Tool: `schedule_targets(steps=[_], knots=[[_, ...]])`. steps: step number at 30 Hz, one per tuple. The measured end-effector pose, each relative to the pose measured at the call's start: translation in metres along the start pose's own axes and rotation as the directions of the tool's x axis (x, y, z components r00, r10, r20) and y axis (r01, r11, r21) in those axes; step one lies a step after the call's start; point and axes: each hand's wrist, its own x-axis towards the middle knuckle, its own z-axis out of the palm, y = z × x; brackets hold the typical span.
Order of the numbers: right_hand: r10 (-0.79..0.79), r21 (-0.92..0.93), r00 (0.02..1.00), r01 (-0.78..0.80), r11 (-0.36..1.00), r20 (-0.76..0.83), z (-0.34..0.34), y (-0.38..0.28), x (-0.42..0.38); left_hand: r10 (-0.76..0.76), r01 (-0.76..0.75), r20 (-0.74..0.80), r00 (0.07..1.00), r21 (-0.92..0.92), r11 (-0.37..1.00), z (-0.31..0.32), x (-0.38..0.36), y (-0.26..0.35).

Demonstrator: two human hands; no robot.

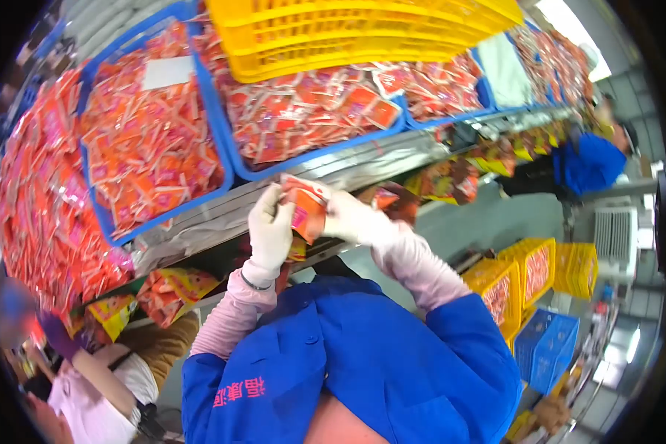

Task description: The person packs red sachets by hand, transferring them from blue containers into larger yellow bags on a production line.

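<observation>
1. The bench (333,164) runs across the view, its silvery near edge facing the person.
2. A big heap of loose red packets (44,200) lies at the bench's left end.
3. Beside it stand a left blue bin (223,152) and a middle blue bin (325,154), side by side and full of similar packets; more bins follow towards the right.
4. One co-worker (103,385) is at the lower left, wearing a purple glove; another co-worker (592,163), in blue, is at the far right.
5. A yellow crate (377,52) sits over the middle bin, covering its far part.
6. To the right of the person are stacked yellow crates (573,270), some holding packets, and a blue crate (546,348).
7. Colourful bags (177,292) line the bench's near side.
8. A white sheet (169,72) lies on the packets in the left bin.
9. The left hand (270,226), gloved in white, has its fingers clamped on the red packet's left side. The right hand (351,218), also white-gloved, touches the opposite side; its fingers are blurred, so I cannot tell how they close.
10. The red packet (303,211) is between both hands, near the bench edge.
</observation>
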Motion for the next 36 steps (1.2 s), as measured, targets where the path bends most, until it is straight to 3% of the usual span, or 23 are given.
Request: schedule_targets(steps=[2,3,4,5,6,8,9,10,11,12,13,14,16,18,23,24,26,28,30,31,32,34,36], knots=[[0.115,-0.215,0.974,-0.158,0.964,-0.197,-0.025,0.013,-0.050,0.108,-0.113,0.187,0.976,0.016,0.993,0.029,-0.009,-0.013],[0.227,-0.176,0.878,-0.325,0.929,-0.422,-0.037,0.004,-0.069,-0.050,0.072,0.303,0.952,-0.061,0.996,0.044,-0.018,0.001],[0.322,-0.097,0.721,-0.473,0.876,-0.614,-0.049,-0.007,-0.087,-0.070,0.090,0.397,0.915,-0.032,0.995,0.052,-0.021,-0.002],[0.145,-0.075,0.750,-0.251,0.965,-0.645,-0.062,-0.014,-0.107,0.069,-0.176,0.501,0.863,0.169,0.970,0.057,-0.021,-0.005],[-0.036,-0.068,0.737,-0.013,0.998,-0.674,-0.073,-0.020,-0.124,0.171,-0.444,0.617,0.768,0.320,0.837,0.061,-0.019,-0.008],[-0.141,-0.179,0.711,0.022,0.984,-0.689,-0.086,0.001,-0.134,0.223,-0.817,0.822,0.524,0.411,0.404,0.064,-0.015,-0.026],[-0.274,-0.593,0.819,-0.098,0.800,-0.505,-0.078,0.005,-0.126,0.165,-0.862,0.848,0.503,0.479,0.165,0.060,-0.016,-0.048],[-0.294,-0.890,0.917,-0.123,0.439,-0.271,-0.070,0.009,-0.117,0.095,-0.868,0.863,0.497,0.490,0.085,0.053,-0.016,-0.056],[-0.132,-0.941,0.971,-0.151,0.302,-0.198,-0.067,0.027,-0.108,0.179,-0.870,0.851,0.494,0.483,0.101,0.044,-0.017,-0.065],[0.145,-0.958,0.947,-0.281,-0.063,-0.287,-0.050,0.034,-0.090,0.261,-0.871,0.831,0.491,0.478,0.115,0.036,-0.019,-0.071],[0.332,-0.933,0.877,-0.285,-0.219,-0.346,-0.038,0.043,-0.069,0.258,-0.864,0.826,0.502,0.491,0.107,0.031,-0.022,-0.068],[0.529,-0.914,0.747,-0.298,-0.276,-0.403,-0.042,0.084,-0.044,0.281,-0.870,0.825,0.490,0.480,0.109,0.026,-0.026,-0.063],[0.588,-0.951,0.750,-0.282,-0.131,-0.303,-0.048,0.158,-0.016,0.320,-0.882,0.824,0.467,0.457,0.111,0.019,-0.033,-0.060],[0.566,-0.983,0.804,-0.159,-0.093,-0.184,-0.058,0.226,-0.003,0.298,-0.858,0.807,0.511,0.499,0.119,0.007,-0.041,-0.068],[0.588,-0.989,0.804,-0.006,0.148,0.083,-0.008,0.108,0.009,0.338,-0.722,0.655,0.676,0.680,0.128,-0.032,-0.057,-0.056],[0.533,-0.977,0.830,0.060,0.207,0.164,-0.004,0.106,0.005,0.363,-0.728,0.647,0.670,0.669,0.152,-0.036,-0.059,-0.053],[0.586,-0.990,0.802,0.048,0.130,0.116,-0.010,0.186,0.010,0.333,-0.734,0.669,0.665,0.667,0.126,-0.039,-0.064,-0.048],[0.528,-0.900,0.810,0.000,0.436,0.256,-0.005,0.207,0.018,0.367,-0.754,0.679,0.635,0.648,0.106,-0.043,-0.069,-0.050],[0.412,-0.818,0.824,0.103,0.566,0.389,-0.007,0.255,0.027,0.245,-0.707,0.667,0.703,0.694,0.139,-0.060,-0.078,-0.059],[0.546,-0.925,0.759,0.201,0.321,0.354,0.012,0.231,0.034,0.247,-0.701,0.659,0.710,0.696,0.156,-0.073,-0.077,-0.046],[0.682,-0.965,0.689,0.111,0.236,0.246,0.039,0.166,0.040,0.212,-0.660,0.625,0.751,0.717,0.224,-0.086,-0.076,-0.036],[0.592,-0.851,0.682,0.085,0.519,0.429,0.038,0.062,0.053,0.334,-0.527,0.416,0.846,0.750,0.401,-0.108,-0.061,0.001],[0.459,-0.767,0.820,-0.037,0.640,0.343,0.018,-0.005,0.083,0.446,-0.354,0.219,0.868,0.902,0.246,-0.142,-0.026,0.018]])
